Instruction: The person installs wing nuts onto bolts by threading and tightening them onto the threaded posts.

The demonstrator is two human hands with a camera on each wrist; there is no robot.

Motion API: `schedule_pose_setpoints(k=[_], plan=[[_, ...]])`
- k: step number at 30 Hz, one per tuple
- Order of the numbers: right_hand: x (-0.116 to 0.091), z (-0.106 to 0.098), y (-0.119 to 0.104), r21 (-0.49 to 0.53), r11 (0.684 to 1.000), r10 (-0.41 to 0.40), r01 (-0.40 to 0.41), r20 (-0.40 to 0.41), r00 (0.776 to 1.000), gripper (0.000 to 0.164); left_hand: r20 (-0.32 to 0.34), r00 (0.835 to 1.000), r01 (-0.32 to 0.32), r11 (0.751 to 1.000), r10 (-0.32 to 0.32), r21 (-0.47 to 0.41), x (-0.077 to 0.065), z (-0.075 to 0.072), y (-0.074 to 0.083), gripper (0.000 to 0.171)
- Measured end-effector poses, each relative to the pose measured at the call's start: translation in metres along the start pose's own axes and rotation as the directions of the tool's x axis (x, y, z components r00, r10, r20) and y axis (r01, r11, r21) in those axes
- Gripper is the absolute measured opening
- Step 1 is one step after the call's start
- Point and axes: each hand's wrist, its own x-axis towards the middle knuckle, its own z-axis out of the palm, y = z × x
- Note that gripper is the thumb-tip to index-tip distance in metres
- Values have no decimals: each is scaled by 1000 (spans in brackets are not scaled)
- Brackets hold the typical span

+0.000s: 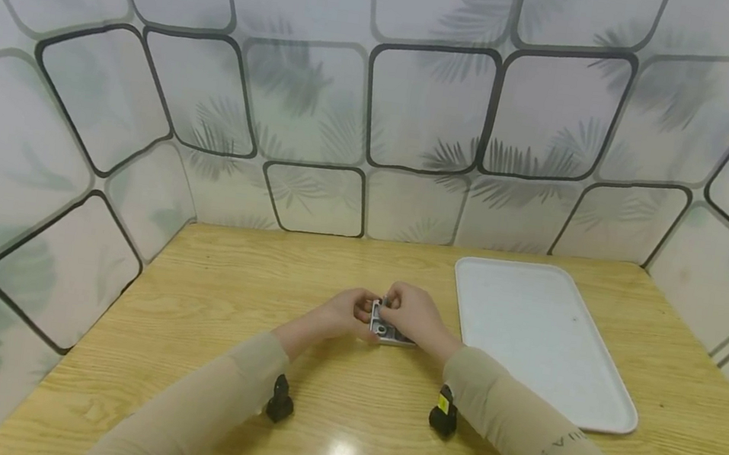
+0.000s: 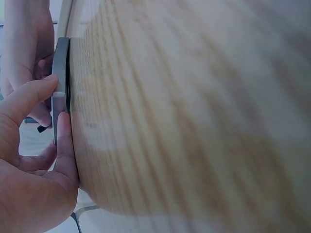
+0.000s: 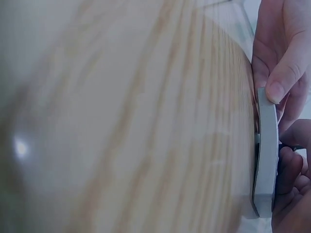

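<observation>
A small, flat grey case with shaped recesses and small metal parts inside lies on the table between the hands. My left hand grips its left end; in the left wrist view the thumb presses the upper edge and a finger lies along the side wall. Over the case, my right hand pinches a small part with a ridged grey end and a black tip; its kind I cannot tell. In the right wrist view the case's long side hides much of the right fingers.
A white rectangular tray lies to the right, close to the right forearm. The wooden table meets a patterned cloth wall at the back and sides. Black wrist cameras hang below both sleeves.
</observation>
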Motion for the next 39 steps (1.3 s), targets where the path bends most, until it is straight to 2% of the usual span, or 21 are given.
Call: schedule_pose_setpoints(k=[6,14,20,26,29,32,36,39], plan=[[-1,-1,-4,-28,1000,-6,5,-33,999,16,5,1000,-4,1000,4,-17,1,0,-1,75],[-1,-1,-9,-83,995,43,-46,-45,998,20,-4,1000,-3,1000,3,-5,-1,0,-1,75],[-1,0,-10,-78,995,60,-64,-56,997,21,-4,1000,-3,1000,3,6,-2,0,0,74],[-4,1,-12,-62,995,76,-80,-61,995,42,-14,1000,23,1000,-23,9,-3,0,0,75],[-4,0,-11,-18,997,74,-76,-72,995,42,-22,1000,17,1000,-17,-1,-2,1,1,78],[-6,-1,-7,102,993,57,-51,-56,997,36,-25,1000,12,1000,-12,-1,-1,1,0,78],[-8,-5,-3,262,965,24,-24,3,1000,35,-25,1000,7,1000,-7,-3,1,2,-1,77],[-7,-7,0,303,953,4,-14,36,999,36,-23,1000,5,1000,-5,-12,2,2,-2,76]])
